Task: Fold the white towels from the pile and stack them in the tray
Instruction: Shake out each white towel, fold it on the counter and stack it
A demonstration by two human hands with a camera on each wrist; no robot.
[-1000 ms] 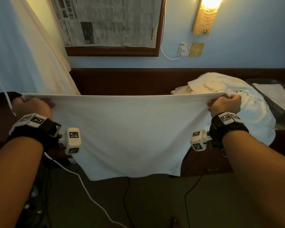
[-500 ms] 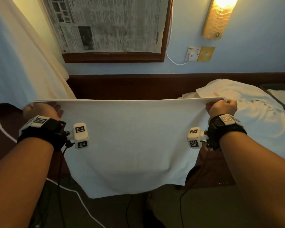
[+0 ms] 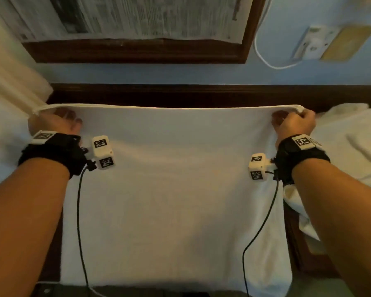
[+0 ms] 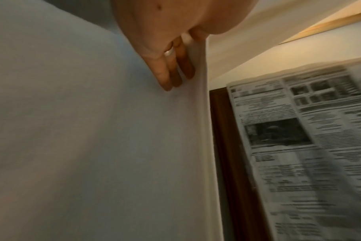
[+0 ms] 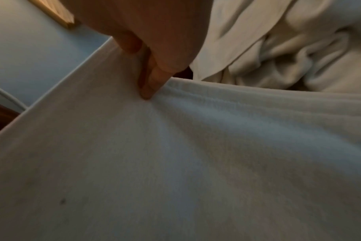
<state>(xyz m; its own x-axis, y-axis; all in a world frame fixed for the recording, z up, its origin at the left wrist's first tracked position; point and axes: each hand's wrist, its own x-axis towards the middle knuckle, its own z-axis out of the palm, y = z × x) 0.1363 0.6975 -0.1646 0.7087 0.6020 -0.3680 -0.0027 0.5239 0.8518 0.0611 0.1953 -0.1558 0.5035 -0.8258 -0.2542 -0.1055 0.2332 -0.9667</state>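
A white towel [image 3: 176,189] is stretched wide between both hands, its top edge straight and level in front of the dark wooden rail. My left hand [image 3: 54,123] pinches its top left corner; the left wrist view shows its fingers [image 4: 171,73] laid against the cloth [image 4: 82,138]. At the top right corner my right hand [image 3: 296,123] grips the hem, fingers [image 5: 150,81] curled into the fabric [image 5: 175,163]. The pile of crumpled white towels [image 3: 351,146] lies to the right, also in the right wrist view [image 5: 289,48]. The tray is out of view.
A framed board covered with newspaper [image 3: 137,18] hangs on the blue wall above the dark wooden rail [image 3: 180,95]. A wall socket [image 3: 313,41] with a white cable sits at upper right. A pale curtain [image 3: 9,82] hangs at left. Black wrist cables trail over the towel.
The towel has moved forward and down and now fills more of the head view, with both hands still at its top corners. The head view has tilted down, losing the lamp and the tray.
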